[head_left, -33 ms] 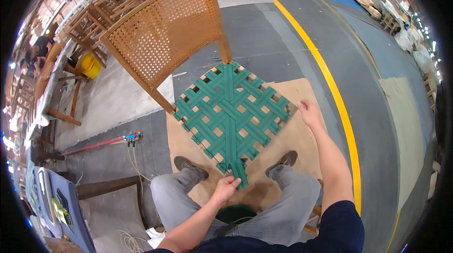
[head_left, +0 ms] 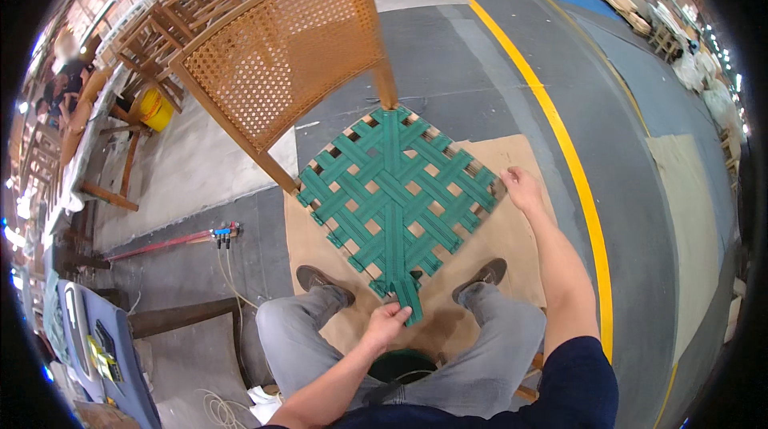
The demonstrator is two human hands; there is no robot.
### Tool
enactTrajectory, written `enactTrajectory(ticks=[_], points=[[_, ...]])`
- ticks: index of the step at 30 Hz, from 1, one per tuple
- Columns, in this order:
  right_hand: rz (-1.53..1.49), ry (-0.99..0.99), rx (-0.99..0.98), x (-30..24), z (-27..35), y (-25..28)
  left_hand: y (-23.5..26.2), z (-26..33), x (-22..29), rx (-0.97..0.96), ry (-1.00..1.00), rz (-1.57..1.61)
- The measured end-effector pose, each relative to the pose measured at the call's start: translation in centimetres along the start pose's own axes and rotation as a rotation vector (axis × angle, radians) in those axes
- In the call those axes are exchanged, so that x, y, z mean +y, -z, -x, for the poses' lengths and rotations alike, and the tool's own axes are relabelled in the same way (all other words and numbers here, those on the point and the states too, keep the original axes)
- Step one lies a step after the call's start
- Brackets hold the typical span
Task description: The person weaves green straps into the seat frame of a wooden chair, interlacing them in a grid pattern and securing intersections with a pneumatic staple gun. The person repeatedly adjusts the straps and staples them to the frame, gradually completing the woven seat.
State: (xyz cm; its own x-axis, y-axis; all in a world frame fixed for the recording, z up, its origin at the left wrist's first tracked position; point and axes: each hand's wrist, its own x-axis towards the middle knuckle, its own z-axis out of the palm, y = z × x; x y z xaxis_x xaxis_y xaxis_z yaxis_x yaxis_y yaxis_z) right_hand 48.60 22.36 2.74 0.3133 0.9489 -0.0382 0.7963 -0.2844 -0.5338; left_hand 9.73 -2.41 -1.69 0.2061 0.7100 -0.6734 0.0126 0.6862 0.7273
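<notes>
A wooden chair with a cane back (head_left: 288, 53) stands before me, turned so one seat corner points at me. Green webbing (head_left: 392, 185) is woven criss-cross over its seat, with a strip along the diagonal on top. At the near corner my left hand (head_left: 387, 325) pinches the loose end of that webbing strap (head_left: 408, 302) between thumb and fingers. My right hand (head_left: 522, 190) is closed at the seat's right corner, its fingers curled against the frame edge; the fingertips are partly hidden.
Brown cardboard (head_left: 512, 225) lies under the chair, between my shoes. A yellow floor line (head_left: 552, 117) runs along the right. At left are an air hose fitting (head_left: 226, 230), a blue padded piece (head_left: 120, 349) with tools, a yellow bucket (head_left: 155, 111), and people at a bench.
</notes>
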Motion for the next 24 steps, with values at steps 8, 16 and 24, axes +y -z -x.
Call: enactTrajectory(ticks=[8,16,24], points=[[-0.044,-0.225,-0.484,-5.1,-6.1,-6.3,-0.6,-0.1,-0.6,0.107,0.041,0.139],[-0.003,-0.196,-0.406,-5.1,4.3,-5.0,2.3,3.9,-0.8,0.622,0.060,0.462],[-0.353,-0.630,-0.167,-3.2,20.0,-10.2,8.1,5.8,-1.6,0.626,-0.216,0.493]])
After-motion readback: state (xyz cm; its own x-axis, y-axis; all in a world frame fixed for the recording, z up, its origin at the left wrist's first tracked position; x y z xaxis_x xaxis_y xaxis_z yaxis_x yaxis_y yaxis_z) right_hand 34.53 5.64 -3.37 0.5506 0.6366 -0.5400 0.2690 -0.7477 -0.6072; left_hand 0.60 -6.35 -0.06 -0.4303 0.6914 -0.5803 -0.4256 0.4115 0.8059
